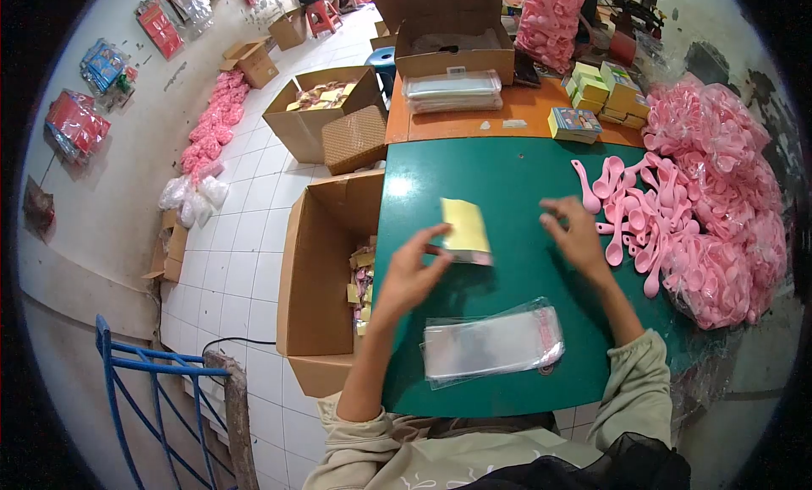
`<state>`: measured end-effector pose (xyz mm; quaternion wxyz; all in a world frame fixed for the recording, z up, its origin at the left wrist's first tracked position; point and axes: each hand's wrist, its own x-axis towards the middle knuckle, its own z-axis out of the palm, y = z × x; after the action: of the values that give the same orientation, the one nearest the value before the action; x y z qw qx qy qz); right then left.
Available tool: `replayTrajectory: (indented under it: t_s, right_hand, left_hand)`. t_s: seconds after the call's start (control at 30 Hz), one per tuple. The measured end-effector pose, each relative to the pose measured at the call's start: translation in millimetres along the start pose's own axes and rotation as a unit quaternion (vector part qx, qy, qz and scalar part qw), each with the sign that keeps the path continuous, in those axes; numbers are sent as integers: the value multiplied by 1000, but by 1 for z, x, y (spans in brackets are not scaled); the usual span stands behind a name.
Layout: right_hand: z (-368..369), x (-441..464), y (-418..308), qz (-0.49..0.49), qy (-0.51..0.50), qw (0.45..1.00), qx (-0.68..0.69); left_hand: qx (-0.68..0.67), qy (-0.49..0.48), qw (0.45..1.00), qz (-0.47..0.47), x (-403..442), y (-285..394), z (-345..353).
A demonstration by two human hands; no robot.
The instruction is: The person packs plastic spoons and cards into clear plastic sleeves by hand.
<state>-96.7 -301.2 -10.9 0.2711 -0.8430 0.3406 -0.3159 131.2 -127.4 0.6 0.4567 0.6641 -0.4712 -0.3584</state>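
Note:
My left hand (413, 274) pinches the left edge of a yellow card (464, 225) above the green table (507, 164). The card's lower edge shows a pale strip with some pink. To the right, my right hand (575, 232) hovers over the table with thumb and fingers apart, and nothing shows between them. Close beyond it lies a loose heap of pink plastic spoons (630, 204). A stack of clear plastic sleeves (491, 344) with a pink print at one end lies flat between my forearms.
Large clear bags of pink spoons (719, 202) crowd the right side. Small card stacks (575, 124) and a pile of clear packaging (452, 91) sit on the orange surface (474, 126). An open carton (309, 295) with packed items stands left of the table, near a blue metal rail (161, 363).

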Motion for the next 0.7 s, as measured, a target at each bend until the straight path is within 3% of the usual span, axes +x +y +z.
replayTrajectory:
  t_s: [0.03,0.1,0.13,0.17,0.2,0.23,0.27,0.33,0.37,0.47,0.53,0.63,0.7]
  right_hand:
    - [-4,12,19,-18,41,996,-71]
    - [-10,32,60,-41,97,977,-184]
    - [-13,41,77,-45,110,967,-225]
    - [-14,46,81,-49,122,955,-266]
    - [-13,48,84,-21,98,957,-273]
    - [-14,51,82,7,75,957,-281]
    - [-15,53,81,34,51,956,-288]
    - [-10,53,80,2,65,958,-280]
    - [-9,50,67,-11,71,962,-265]
    - [-23,40,15,-2,40,990,-133]
    - [-38,27,-17,2,36,999,-40]
    - [-47,2,-36,-16,61,996,70]
    - [-48,-12,-43,36,44,975,213]
  left_hand:
    - [51,40,995,80,-5,-2,-19]
    - [68,133,984,100,-16,-27,-59]
    - [187,189,962,67,-31,4,-68]
    - [366,274,889,24,-35,3,-69]
    - [528,347,775,-20,-39,1,-70]
    - [458,315,831,-13,-39,11,-68]
    - [347,270,896,55,-36,19,-58]
    - [255,58,962,82,-28,45,-22]
    - [226,-57,966,115,-24,53,2]
    - [328,-194,908,174,-25,45,68]
    - [307,-196,914,181,-19,30,86]
    - [210,-250,938,119,-6,25,78]
    - [102,-245,958,109,-1,14,73]
